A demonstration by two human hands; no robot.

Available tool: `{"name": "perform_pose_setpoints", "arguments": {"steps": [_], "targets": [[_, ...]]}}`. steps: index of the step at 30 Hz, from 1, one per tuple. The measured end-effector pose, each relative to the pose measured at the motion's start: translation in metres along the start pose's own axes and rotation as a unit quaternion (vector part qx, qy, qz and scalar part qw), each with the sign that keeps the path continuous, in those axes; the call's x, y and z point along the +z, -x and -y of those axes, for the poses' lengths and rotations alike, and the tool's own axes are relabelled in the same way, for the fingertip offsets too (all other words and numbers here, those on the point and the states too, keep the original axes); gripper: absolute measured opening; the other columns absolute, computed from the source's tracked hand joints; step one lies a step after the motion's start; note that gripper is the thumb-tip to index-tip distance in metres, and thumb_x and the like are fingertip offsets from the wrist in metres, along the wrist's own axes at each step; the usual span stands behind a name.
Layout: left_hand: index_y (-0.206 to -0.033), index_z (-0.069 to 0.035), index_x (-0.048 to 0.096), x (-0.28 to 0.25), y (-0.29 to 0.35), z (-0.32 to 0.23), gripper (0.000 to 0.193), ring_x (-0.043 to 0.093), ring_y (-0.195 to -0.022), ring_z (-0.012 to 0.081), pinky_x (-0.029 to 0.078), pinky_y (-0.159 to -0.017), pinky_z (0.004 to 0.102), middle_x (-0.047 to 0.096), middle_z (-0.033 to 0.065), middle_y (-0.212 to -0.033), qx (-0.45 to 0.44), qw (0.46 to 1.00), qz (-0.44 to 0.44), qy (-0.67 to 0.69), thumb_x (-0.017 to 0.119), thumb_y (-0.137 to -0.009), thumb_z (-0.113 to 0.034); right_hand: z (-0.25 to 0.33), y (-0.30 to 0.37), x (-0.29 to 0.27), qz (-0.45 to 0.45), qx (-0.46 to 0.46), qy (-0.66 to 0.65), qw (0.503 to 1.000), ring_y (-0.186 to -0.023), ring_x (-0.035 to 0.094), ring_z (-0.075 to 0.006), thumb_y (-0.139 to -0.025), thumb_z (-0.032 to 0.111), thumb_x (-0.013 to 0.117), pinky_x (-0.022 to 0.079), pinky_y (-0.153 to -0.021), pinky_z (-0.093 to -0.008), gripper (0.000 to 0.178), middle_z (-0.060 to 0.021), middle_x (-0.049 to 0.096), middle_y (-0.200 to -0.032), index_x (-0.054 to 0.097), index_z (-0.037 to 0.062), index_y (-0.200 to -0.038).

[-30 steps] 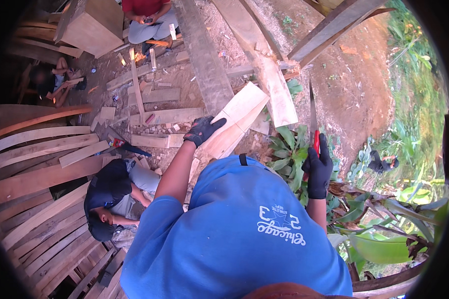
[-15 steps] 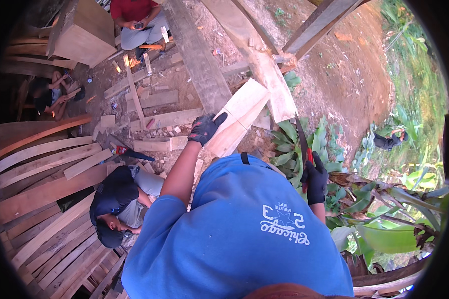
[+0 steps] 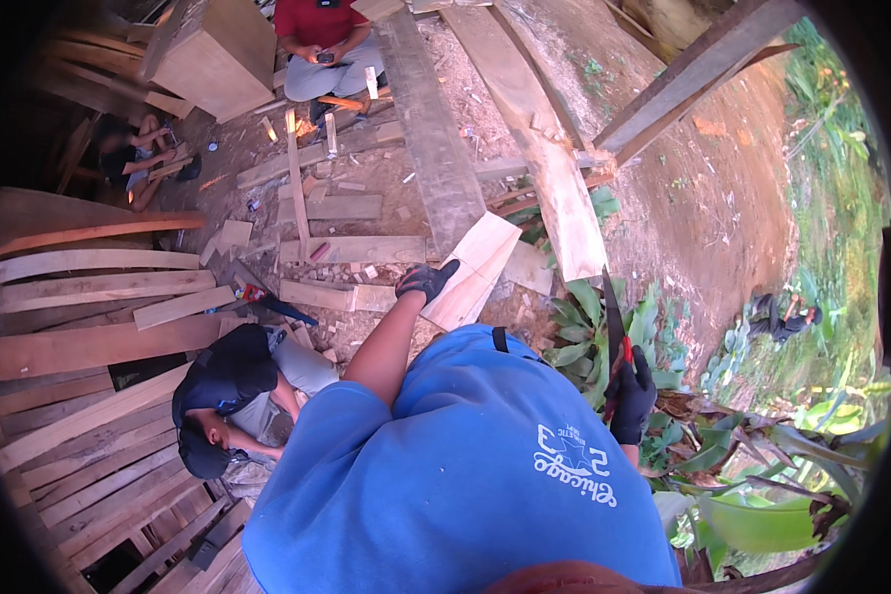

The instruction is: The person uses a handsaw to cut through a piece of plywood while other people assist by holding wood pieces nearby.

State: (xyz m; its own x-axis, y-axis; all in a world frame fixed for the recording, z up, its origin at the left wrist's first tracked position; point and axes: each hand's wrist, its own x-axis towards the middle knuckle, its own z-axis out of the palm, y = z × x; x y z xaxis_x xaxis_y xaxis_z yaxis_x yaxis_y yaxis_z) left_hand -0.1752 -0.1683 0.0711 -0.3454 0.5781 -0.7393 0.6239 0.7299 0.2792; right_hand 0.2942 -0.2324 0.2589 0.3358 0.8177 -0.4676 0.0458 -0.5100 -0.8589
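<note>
My left hand (image 3: 426,282), in a dark glove, is closed on the edge of a short pale board (image 3: 480,259), its thumb lying over the top face. A thin line runs across that board. On the right, my gloved right hand (image 3: 632,401) grips a handsaw (image 3: 616,322) by its red handle, the dark blade pointing away from me. The saw's tip is close to the near end of a long plank (image 3: 569,213); I cannot tell whether they touch.
A wide grey-brown plank (image 3: 441,148) stretches away ahead. Stacked boards (image 3: 99,342) fill the left side, where a co-worker in a dark shirt (image 3: 228,371) bends over. Another person in red (image 3: 312,25) sits ahead. Leafy plants (image 3: 574,327) grow near the saw.
The short board has turned in my left hand and now shows mainly one face. My right hand still holds the saw. The whole view has shifted slightly.
</note>
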Motion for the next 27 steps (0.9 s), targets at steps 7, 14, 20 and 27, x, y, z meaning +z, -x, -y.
{"name": "perform_pose_setpoints", "arguments": {"steps": [7, 14, 20, 27], "targets": [[-0.138, -0.002, 0.075, -0.007, 0.013, 0.007, 0.106, 0.067, -0.137, 0.0393, 0.051, -0.114, 0.0468, 0.07, 0.0279, -0.143, 0.049, 0.998, 0.037, -0.001, 0.057, -0.085, -0.092, 0.016, -0.005, 0.009, 0.008, -0.013, 0.021, 1.0, -0.052, 0.052, -0.0104, -0.106, 0.014, 0.067, 0.043, -0.05, -0.0276, 0.054, -0.0005, 0.06, -0.068, 0.056, -0.0001, -0.158], [-0.132, 0.008, 0.072, -0.016, 0.072, 0.045, 0.061, 0.077, -0.108, 0.0253, 0.063, -0.088, 0.0344, 0.075, 0.0184, -0.122, 0.097, 0.917, 0.149, 0.356, 0.085, -0.094, -0.039, 0.028, 0.0, 0.004, 0.016, 0.001, -0.006, 1.0, -0.053, 0.052, -0.0103, -0.107, 0.014, 0.067, 0.043, -0.05, -0.0273, 0.054, 0.0, 0.059, -0.072, 0.056, -0.0002, -0.158], [-0.139, 0.004, 0.069, 0.008, 0.082, 0.056, 0.062, 0.077, -0.105, 0.0188, 0.062, -0.094, 0.0323, 0.077, 0.0116, -0.124, 0.083, 0.85, 0.145, 0.5, 0.084, -0.095, -0.036, 0.024, -0.001, 0.007, 0.014, 0.003, -0.023, 1.0, -0.054, 0.052, -0.01, -0.106, 0.013, 0.068, 0.043, -0.051, -0.0269, 0.054, -0.0001, 0.059, -0.073, 0.057, 0.0012, -0.157], [-0.136, 0.007, 0.071, -0.001, 0.07, 0.036, 0.068, 0.076, -0.102, 0.0197, 0.062, -0.091, 0.0344, 0.077, 0.0147, -0.121, 0.126, 0.906, 0.088, 0.395, 0.081, -0.095, -0.047, 0.025, 0.008, 0.011, 0.018, 0.011, -0.032, 0.999, -0.058, 0.053, -0.0086, -0.106, 0.011, 0.067, 0.043, -0.052, -0.0253, 0.055, -0.0015, 0.062, -0.08, 0.055, 0.0012, -0.159]]}}
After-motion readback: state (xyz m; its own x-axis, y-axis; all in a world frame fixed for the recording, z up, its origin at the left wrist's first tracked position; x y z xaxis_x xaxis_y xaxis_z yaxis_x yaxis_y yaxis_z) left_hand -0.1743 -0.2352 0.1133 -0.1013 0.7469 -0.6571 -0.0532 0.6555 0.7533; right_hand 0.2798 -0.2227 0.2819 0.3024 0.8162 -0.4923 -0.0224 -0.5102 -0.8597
